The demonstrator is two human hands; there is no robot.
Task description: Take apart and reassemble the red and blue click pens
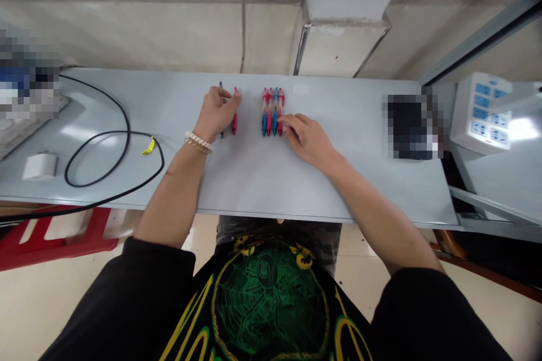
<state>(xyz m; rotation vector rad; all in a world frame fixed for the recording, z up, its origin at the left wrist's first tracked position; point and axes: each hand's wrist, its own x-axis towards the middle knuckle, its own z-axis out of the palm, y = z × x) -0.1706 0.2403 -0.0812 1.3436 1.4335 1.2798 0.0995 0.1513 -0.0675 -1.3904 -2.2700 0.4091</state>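
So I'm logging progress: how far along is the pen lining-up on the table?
Done: four pens lie side by side in a neat row. In hand: the right hand touches that row's near end, while the left hand rests on a red pen and a dark pen. Left: those two sit apart from the row.

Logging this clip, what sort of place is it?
Probably a plain workbench in a workshop: a long grey table against a bare concrete wall, with a power strip and loose black cable.
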